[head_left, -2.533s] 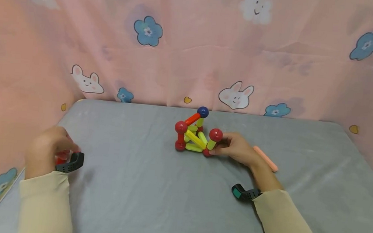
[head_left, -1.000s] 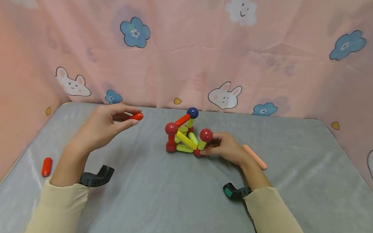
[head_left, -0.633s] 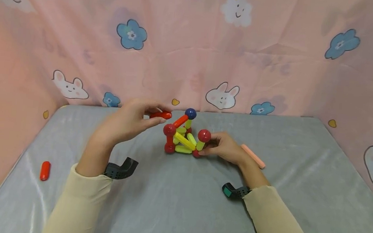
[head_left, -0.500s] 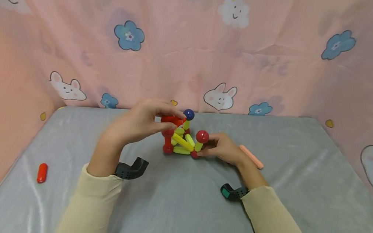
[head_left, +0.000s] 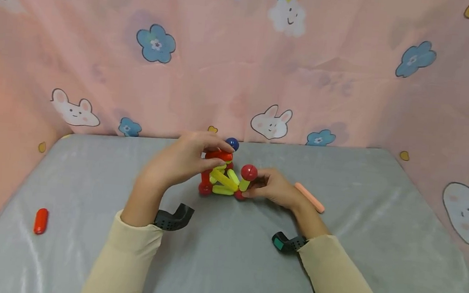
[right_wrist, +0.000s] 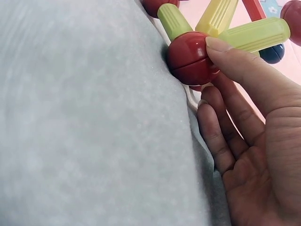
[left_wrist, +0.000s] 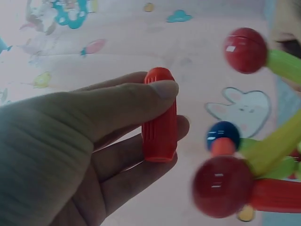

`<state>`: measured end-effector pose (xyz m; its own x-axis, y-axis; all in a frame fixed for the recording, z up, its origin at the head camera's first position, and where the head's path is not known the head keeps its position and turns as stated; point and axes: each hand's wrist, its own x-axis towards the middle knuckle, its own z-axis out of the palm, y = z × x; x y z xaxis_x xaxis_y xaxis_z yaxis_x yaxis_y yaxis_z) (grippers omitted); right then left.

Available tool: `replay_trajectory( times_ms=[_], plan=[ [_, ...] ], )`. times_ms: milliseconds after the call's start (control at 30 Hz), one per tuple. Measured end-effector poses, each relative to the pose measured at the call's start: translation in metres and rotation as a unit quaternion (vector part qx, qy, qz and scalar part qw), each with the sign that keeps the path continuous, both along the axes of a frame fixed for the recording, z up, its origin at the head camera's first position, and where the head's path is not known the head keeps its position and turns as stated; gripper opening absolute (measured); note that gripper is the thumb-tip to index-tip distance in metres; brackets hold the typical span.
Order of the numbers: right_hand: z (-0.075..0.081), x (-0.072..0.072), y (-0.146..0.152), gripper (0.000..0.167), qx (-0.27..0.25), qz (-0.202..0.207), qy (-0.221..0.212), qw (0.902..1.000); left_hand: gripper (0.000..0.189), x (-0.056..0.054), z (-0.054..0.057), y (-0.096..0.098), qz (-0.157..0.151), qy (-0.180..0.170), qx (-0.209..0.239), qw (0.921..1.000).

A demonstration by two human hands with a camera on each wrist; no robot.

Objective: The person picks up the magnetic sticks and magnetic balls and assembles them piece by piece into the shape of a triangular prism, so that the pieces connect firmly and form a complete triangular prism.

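Note:
A frame of magnetic sticks and balls (head_left: 225, 181) stands on the table, with yellow, lime green and red sticks. Its blue ball (head_left: 232, 143) shows at the back, partly behind my left fingers. My left hand (head_left: 178, 162) pinches a loose red magnetic stick (left_wrist: 160, 122) between thumb and fingers, above the frame's left side. In the left wrist view, that stick is apart from the nearby red ball (left_wrist: 223, 187). Low at the frame's right corner, my right hand (head_left: 279, 187) holds a red ball (right_wrist: 190, 59), thumb on it. Another red ball (head_left: 249, 172) tops the short green stick there.
One more red stick (head_left: 41, 221) lies on the grey cloth (head_left: 225, 257) at the left. Right of the frame, behind my right wrist, lies a long orange stick (head_left: 309, 197). A pink patterned curtain (head_left: 206, 83) hangs behind the table's back edge.
My left hand has taken a red stick from the far left and carried it right, over the frame. The right hand keeps its hold on the corner ball. The head view has shifted slightly.

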<state>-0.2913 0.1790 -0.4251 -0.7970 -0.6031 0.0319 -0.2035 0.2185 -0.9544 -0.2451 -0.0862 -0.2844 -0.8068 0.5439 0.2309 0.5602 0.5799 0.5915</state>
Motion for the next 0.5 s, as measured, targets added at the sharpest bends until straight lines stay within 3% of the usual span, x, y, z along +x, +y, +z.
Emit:
replay_trajectory(
  times_ms=[200,500],
  plan=[
    [0.0,-0.001,0.003,0.034,0.012,-0.002,0.006,0.9999,0.027,-0.006,-0.012,0.014,-0.003,-0.002,-0.054,0.9985],
    [0.0,-0.002,0.003,0.032,-0.009,0.014,0.016,0.9997,0.026,-0.007,-0.018,0.021,0.005,0.019,-0.073,0.9971]
  ],
)
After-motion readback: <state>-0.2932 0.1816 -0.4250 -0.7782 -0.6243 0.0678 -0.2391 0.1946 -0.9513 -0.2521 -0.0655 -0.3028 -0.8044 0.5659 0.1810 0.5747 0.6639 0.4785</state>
